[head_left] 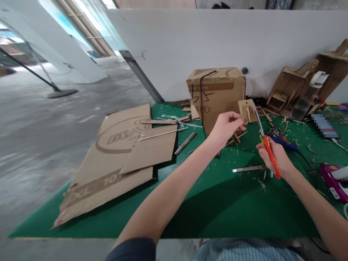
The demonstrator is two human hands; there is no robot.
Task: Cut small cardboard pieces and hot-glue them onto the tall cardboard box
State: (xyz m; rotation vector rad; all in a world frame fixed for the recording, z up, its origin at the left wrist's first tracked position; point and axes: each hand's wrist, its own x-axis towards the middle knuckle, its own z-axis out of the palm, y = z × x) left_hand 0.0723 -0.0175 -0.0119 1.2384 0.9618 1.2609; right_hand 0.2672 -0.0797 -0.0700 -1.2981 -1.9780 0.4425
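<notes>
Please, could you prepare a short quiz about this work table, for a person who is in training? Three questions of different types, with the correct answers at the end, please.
1. True or false: the left hand holds a small piece of cardboard.

2. Multiple choice: what colour are the handles of the scissors in the right hand?
A) blue
B) orange
C) white

3. Fill in the missing word: seen from the person's side, the clear bottle is to the ____ of the big cardboard box.

Key: 1 true; 2 B; 3 right.
</notes>
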